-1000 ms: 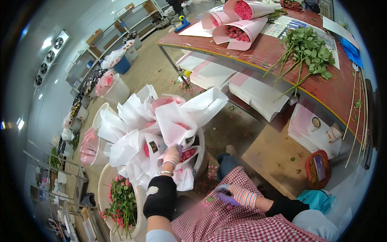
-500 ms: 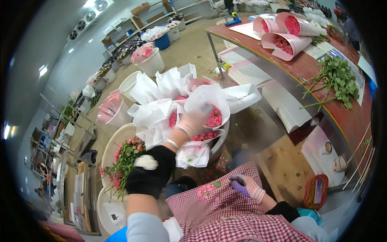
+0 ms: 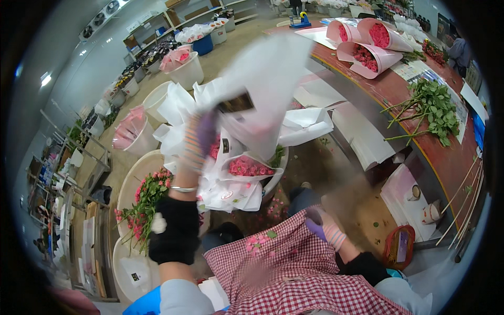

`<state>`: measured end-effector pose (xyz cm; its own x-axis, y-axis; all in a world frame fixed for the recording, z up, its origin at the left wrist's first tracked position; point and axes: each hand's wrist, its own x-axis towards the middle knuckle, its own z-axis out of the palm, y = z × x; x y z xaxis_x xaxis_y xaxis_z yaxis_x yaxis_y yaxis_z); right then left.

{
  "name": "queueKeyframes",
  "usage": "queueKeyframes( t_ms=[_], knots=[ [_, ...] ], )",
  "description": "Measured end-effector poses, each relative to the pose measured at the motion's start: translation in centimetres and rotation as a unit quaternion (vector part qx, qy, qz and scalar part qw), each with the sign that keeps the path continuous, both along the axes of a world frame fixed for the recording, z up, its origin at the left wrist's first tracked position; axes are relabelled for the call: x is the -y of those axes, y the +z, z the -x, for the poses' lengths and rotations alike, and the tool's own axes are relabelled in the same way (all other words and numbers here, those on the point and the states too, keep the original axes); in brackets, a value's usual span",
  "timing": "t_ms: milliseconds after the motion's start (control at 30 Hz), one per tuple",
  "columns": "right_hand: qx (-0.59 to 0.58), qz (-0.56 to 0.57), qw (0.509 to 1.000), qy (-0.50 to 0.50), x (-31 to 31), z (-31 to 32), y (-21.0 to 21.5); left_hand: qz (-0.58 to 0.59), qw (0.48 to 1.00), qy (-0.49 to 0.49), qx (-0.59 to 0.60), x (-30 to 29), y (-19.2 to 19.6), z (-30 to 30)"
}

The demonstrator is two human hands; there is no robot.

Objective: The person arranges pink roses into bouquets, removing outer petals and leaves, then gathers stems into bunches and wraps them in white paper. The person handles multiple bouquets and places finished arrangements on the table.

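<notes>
My left hand (image 3: 195, 137), in a striped glove with purple fingers, grips a white paper flower wrap (image 3: 270, 79) with a dark label. The wrap is lifted and smeared by motion; what is inside it does not show. Below it, a bouquet of pink roses (image 3: 247, 167) in white paper stands in a tub among other white-wrapped bunches (image 3: 176, 107). Over the checked apron (image 3: 294, 257) is my right hand (image 3: 326, 229), gloved alike, fingers curled and nothing visible in them. Pink petals (image 3: 257, 244) and a green leaf lie on the apron.
Loose pink roses (image 3: 149, 202) fill a pale tub at the left. On the red table (image 3: 378, 102) at the right are pink-wrapped bouquets (image 3: 367, 56) and leafy stems (image 3: 430, 110). White sheets (image 3: 362, 136) lie on a shelf beneath. A red basket (image 3: 399, 248) stands near the right arm.
My left hand has moved left and up from among the wrapped bunches, raising the white wrap out of the tub. The right hand stays over the apron, and the whole view has shifted slightly.
</notes>
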<state>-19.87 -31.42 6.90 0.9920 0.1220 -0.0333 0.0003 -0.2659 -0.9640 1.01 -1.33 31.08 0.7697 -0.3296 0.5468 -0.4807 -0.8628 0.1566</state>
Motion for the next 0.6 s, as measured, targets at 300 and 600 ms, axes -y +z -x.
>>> queueKeyframes(
  t_ms=[300, 600],
  knots=[
    [-0.023, -0.068, 0.997, 0.010, -9.9, -11.1, 4.1, 0.286, 0.932, -0.071, 0.211, -8.0, 15.1, 11.1],
    [0.162, 0.314, 0.926, 0.131, -17.3, -11.8, 4.2, 0.210, 0.940, 0.246, 0.108, -25.4, 7.3, 25.4]
  ],
)
